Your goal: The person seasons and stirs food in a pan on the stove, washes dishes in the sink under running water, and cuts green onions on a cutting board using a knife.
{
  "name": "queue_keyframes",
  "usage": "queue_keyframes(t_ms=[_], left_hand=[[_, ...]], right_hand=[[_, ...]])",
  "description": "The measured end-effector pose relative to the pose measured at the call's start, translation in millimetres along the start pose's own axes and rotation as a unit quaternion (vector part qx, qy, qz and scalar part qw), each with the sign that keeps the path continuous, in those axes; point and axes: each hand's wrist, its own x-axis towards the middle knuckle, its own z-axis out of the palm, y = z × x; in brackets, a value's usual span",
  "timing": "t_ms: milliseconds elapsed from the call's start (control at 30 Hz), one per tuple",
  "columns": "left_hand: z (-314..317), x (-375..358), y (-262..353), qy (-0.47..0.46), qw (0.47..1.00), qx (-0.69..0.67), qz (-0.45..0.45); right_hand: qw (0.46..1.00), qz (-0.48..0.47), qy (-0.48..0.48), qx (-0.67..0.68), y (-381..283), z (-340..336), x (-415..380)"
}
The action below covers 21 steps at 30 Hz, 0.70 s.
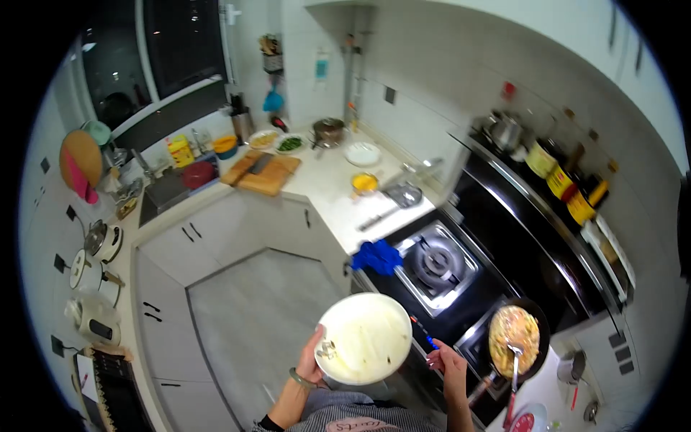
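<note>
My left hand [309, 358] grips the left rim of a white dish [364, 337], which is tilted over my apron and has wet smears and small bits on its inside. To the right of the dish, my right hand [448, 362] is closed at the fingertips, by a thin blue-and-red item [430, 341] too small to make out. Near that hand, a dark frying pan [543, 328] on the right burner holds a pale mixture with pinkish pieces [512, 333]. A metal spatula with a red handle [513, 392] rests in the pan.
A bare burner [437, 263] has a blue cloth [377, 257] beside it. On the counter are a strainer [404, 195], a yellow-filled bowl [365, 183], white plates [362, 153], a lidded pot [329, 132] and cutting boards [271, 176]. Bottles [563, 183] stand behind the stove; a sink [164, 198] is far left.
</note>
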Motion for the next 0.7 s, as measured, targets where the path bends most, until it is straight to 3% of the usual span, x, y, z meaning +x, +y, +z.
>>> queue_keyframes(t_ms=[133, 200, 300, 533, 700], left_hand=[[-59.1, -17.8, 93.0, -0.029, 0.999, 0.01, -0.017], [-83.1, -26.8, 129.7, -0.038, 0.999, 0.007, -0.031], [-117.3, -36.9, 187.9, -0.045, 0.998, 0.032, -0.034], [-204.7, -22.1, 296.5, -0.004, 0.999, 0.043, 0.004], [-274.0, 24.5, 398.5, 0.014, 0.999, 0.049, 0.001]], right_hand=[[0.955, 0.199, -0.173, 0.132, -0.4, 131.0, 59.9], [0.911, 0.265, -0.259, 0.182, 21.2, 186.8, 99.0], [0.862, 0.318, -0.364, 0.152, -13.1, 283.4, 114.8], [0.838, 0.333, -0.424, 0.087, 9.3, 451.0, 173.0], [0.79, 0.342, -0.505, 0.066, 0.6, 570.5, 228.5]])
